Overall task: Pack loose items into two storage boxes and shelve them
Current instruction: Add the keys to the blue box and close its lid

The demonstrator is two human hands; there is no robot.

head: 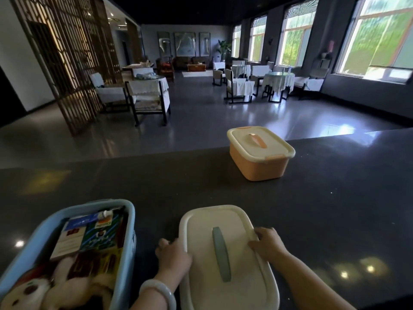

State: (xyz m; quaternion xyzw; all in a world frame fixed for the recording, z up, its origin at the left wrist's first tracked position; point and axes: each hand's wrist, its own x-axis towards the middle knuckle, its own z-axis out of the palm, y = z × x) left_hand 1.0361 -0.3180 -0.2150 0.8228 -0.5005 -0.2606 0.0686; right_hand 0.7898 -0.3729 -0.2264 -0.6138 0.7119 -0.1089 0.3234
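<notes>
A cream lid (225, 260) with a grey-blue handle lies on the dark counter (201, 180) in front of me. My left hand (173, 256) grips its left edge and my right hand (267, 243) grips its right edge. To the left stands an open blue storage box (128, 222), filled with a plush toy, booklets and a tube. Farther back on the right sits an orange storage box (259, 163) with its cream lid closed on it.
The counter's far edge runs across the middle of the view, with a dining room of chairs and covered tables (277, 81) beyond. A wooden lattice screen (67, 63) stands at the left. Windows line the right wall.
</notes>
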